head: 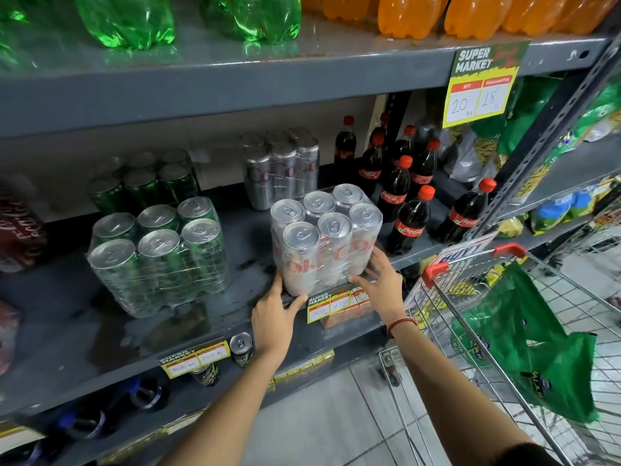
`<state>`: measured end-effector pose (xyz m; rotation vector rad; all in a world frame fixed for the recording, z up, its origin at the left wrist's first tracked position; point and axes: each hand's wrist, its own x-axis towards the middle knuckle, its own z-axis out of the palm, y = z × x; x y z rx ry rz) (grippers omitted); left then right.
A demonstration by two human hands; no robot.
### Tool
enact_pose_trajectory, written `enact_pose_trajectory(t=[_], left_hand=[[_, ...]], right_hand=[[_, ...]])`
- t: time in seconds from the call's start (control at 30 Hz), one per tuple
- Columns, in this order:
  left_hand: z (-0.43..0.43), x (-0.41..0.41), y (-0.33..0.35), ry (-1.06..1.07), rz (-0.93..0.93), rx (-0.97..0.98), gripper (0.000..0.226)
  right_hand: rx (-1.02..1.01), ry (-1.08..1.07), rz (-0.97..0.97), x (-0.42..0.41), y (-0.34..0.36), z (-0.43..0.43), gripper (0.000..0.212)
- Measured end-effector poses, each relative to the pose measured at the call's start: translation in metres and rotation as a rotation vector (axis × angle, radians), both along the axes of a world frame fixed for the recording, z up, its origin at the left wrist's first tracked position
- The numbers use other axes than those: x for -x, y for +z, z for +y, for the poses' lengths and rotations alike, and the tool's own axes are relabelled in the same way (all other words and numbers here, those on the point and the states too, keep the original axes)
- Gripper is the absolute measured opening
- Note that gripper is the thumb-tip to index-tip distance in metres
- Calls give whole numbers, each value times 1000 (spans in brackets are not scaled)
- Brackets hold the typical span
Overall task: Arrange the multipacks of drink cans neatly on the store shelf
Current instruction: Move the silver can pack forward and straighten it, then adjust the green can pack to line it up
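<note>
A shrink-wrapped silver can multipack (pixel 324 237) stands at the front edge of the grey middle shelf (pixel 235 317). My left hand (pixel 274 314) presses its lower left corner, thumb and fingers spread on the wrap. My right hand (pixel 381 280) lies flat against its lower right side. Behind it stands a second silver multipack (pixel 280 169). To the left sit a green can multipack (pixel 158 253) and another green multipack (pixel 144 179) further back.
Cola bottles (pixel 403 203) with red caps crowd the shelf right of the silver pack. A wire shopping trolley (pixel 504 314) with a green bag stands at the right. Price tags (pixel 339 304) hang on the shelf edge. Red packs (pixel 16 237) sit far left.
</note>
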<state>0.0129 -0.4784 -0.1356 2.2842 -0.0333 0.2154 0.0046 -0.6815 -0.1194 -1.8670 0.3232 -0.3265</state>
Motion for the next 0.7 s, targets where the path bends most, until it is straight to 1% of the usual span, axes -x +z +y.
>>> enact_pose_trajectory(t=[0.1, 0.17, 0.23, 0.3, 0.37, 0.4, 0.5, 0.57, 0.6, 0.63, 0.7], left_hand=[[1, 0, 1, -4, 40, -35, 75], [3, 0, 2, -28, 65, 5, 76], [9, 2, 6, -56, 71, 103, 73], [24, 9, 12, -40, 52, 242, 65], [51, 20, 21, 36, -7, 388, 52], [69, 26, 25, 108, -51, 446, 45], [124, 35, 36, 363, -215, 554, 31], [158, 32, 39, 477, -262, 532, 36], [172, 29, 40, 506, -244, 504, 44], [185, 22, 39, 512, -203, 467, 55], [205, 6, 32, 439, -66, 395, 80]], right_hand=[[24, -9, 30, 3, 4, 4, 69], [70, -70, 26, 6, 7, 13, 67], [80, -225, 4, 12, 7, 31, 60], [-38, -392, -30, 22, 3, 59, 49], [-151, -460, -60, 33, -2, 95, 37], [-166, -457, -81, 37, -5, 113, 31], [-137, -357, -173, 41, -7, 168, 15], [-123, -229, -219, 34, 1, 198, 15], [-139, -147, -214, 28, 9, 210, 21], [-153, -45, -176, 20, 17, 219, 31], [-113, 163, -42, -4, 28, 229, 66]])
